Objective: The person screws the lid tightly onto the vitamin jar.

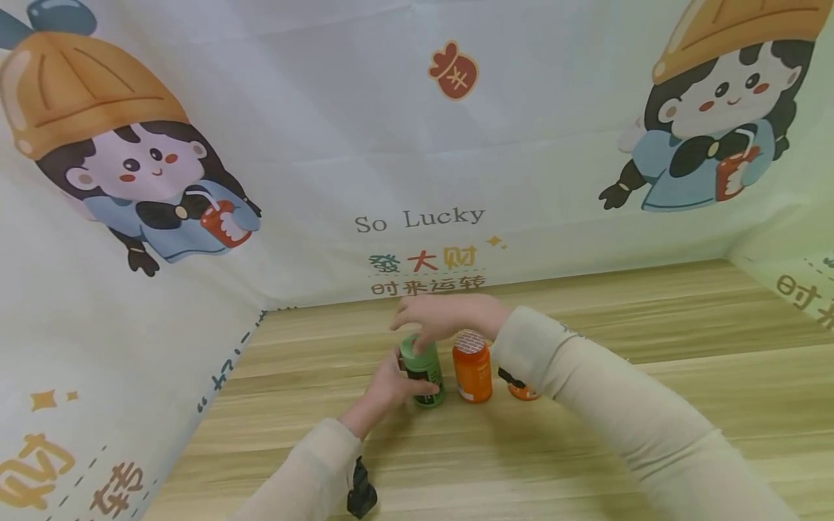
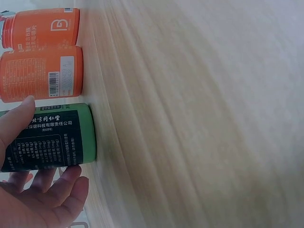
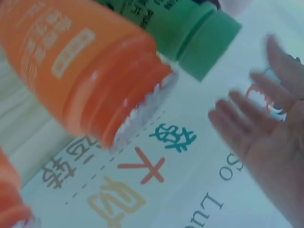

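Note:
A green bottle [image 1: 428, 376] with a dark label stands upright on the wooden table, its green cap [image 3: 210, 45] still on. My left hand [image 1: 391, 383] grips it low on the side; in the left wrist view the thumb lies across the label [image 2: 45, 140] and the fingers curl beneath. Above the cap hovers my right hand [image 1: 449, 315], palm down. Seen from the right wrist, that hand has its fingers spread, apart from the cap, with nothing in them. Right of the green bottle stands an uncapped orange bottle [image 1: 473, 373] with a printed white seal over its mouth.
A second orange bottle [image 1: 523, 391] stands farther right, mostly hidden by my right sleeve [image 1: 586, 376] in the head view. White printed cloth [image 1: 313, 145] walls the wood-grain table [image 1: 456, 463] at the back and both sides. A black strap [image 1: 360, 492] hangs by my left wrist.

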`<state>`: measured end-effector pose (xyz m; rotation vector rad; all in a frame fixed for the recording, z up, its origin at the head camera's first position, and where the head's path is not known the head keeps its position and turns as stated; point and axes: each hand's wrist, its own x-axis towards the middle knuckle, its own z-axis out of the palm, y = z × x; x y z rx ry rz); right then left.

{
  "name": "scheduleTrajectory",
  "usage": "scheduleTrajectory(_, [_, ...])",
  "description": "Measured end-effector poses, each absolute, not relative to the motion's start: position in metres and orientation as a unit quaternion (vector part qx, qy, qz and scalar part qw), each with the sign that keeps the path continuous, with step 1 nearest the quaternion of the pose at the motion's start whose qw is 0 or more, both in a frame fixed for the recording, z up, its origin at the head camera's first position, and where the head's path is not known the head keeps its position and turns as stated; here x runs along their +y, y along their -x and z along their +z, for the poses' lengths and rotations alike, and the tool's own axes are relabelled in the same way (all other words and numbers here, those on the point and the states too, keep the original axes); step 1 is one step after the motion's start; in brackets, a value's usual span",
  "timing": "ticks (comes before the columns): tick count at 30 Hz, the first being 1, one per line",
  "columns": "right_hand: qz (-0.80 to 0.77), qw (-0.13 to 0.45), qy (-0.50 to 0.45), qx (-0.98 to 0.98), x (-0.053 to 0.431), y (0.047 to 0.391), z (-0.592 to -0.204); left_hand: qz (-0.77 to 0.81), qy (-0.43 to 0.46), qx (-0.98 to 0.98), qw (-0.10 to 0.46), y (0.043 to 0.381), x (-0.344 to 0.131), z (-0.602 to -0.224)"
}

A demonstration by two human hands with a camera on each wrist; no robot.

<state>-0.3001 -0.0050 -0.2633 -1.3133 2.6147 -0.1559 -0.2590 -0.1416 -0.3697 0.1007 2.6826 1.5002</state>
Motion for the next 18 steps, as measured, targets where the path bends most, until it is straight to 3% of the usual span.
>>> scheduleTrajectory(7, [-0.02, 0.147, 0.505, 0.85, 0.004, 0.3007, -0.2616, 0.493, -0.032, 0.869, 0.034, 0.2578, -0.1414, -0.3689])
scheduleTrajectory(18, [-0.033, 0.125, 0.527, 0.84, 0.0047, 0.3023, -0.2688, 0.495, -0.044, 0.867, 0.032, 0.2573, -0.1417, -0.3688])
